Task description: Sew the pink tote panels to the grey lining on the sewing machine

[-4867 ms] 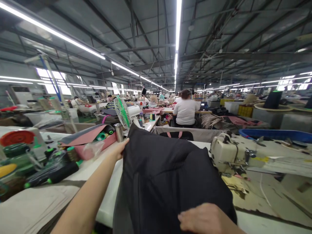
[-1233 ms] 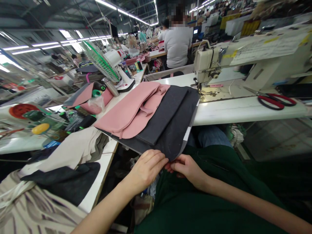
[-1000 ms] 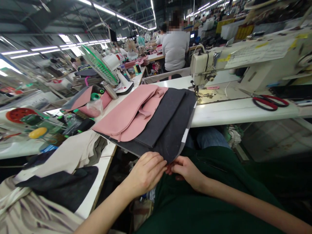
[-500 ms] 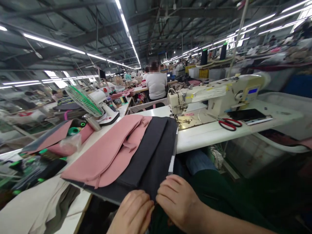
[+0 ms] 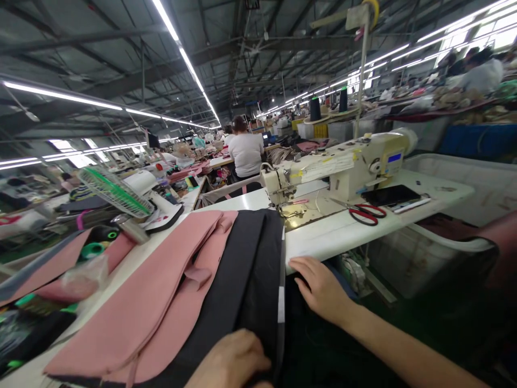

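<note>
Pink fabric pieces (image 5: 133, 291) lie over black fabric (image 5: 258, 269) on the white sewing table (image 5: 339, 229). My left hand (image 5: 232, 358) rests at the near part of the black fabric, blurred, with its fingertips partly hidden. My right hand (image 5: 321, 285) is by the table's front edge, right of the fabric, fingers apart and holding nothing. The far edge of the black fabric lies beside the needle area of the sewing machine (image 5: 343, 164).
Red-handled scissors (image 5: 367, 214) and a black phone (image 5: 391, 195) lie right of the needle. A fan (image 5: 117, 191) and metal bottle (image 5: 131, 229) stand left. Thread spools (image 5: 92, 250) sit by pink fabric. A bin (image 5: 448, 258) is at right; a seated person (image 5: 245, 153) is ahead.
My right hand has let go of the black fabric's near edge and moved up and right to the table edge. My left hand has shifted slightly down. The view has turned right.
</note>
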Demonstrator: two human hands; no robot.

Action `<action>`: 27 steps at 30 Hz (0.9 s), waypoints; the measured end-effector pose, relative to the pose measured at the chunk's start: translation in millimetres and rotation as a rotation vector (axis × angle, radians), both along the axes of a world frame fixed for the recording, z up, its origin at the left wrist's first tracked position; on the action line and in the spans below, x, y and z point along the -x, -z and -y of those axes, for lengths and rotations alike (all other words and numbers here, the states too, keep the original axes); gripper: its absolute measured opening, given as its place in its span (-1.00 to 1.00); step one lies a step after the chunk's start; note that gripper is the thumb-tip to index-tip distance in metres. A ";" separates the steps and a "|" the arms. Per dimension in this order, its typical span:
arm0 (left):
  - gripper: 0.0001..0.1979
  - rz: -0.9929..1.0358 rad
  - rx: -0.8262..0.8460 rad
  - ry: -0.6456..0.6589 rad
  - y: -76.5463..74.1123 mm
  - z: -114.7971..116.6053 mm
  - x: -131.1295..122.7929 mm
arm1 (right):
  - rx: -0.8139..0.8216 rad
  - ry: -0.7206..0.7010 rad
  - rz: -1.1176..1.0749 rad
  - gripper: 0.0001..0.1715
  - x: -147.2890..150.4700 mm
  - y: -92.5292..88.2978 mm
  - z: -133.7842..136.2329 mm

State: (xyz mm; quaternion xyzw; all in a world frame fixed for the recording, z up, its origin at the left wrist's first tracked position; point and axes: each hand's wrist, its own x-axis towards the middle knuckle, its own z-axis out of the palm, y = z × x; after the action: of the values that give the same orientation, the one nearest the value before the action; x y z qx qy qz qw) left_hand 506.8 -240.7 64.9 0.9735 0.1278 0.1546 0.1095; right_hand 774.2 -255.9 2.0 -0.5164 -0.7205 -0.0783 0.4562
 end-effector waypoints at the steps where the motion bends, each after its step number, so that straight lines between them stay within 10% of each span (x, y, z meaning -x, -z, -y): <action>1: -0.71 -0.063 0.072 -0.089 -8.7 -8.9 -16.2 | 0.007 0.014 0.048 -0.54 -4.3 7.3 -9.2; 4: -0.65 -0.128 0.091 -0.339 -23.2 -51.5 -73.7 | -0.007 -0.019 0.161 -0.49 -5.3 25.5 -30.7; 10: -0.54 -0.237 -0.049 -0.525 -0.1 -143.6 -152.5 | -0.084 -0.020 0.176 -0.61 2.4 35.3 -48.8; 27: -0.73 -0.184 -0.056 -0.310 2.1 -198.0 -178.3 | -0.194 0.004 -0.022 -0.59 16.4 24.3 -61.6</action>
State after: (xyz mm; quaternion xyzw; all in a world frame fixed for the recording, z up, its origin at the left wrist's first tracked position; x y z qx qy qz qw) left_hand 685.1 -42.7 62.7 0.9548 0.2817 0.0836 0.0453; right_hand 757.9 -194.3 -22.3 -0.4721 -0.7033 -0.1430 0.5119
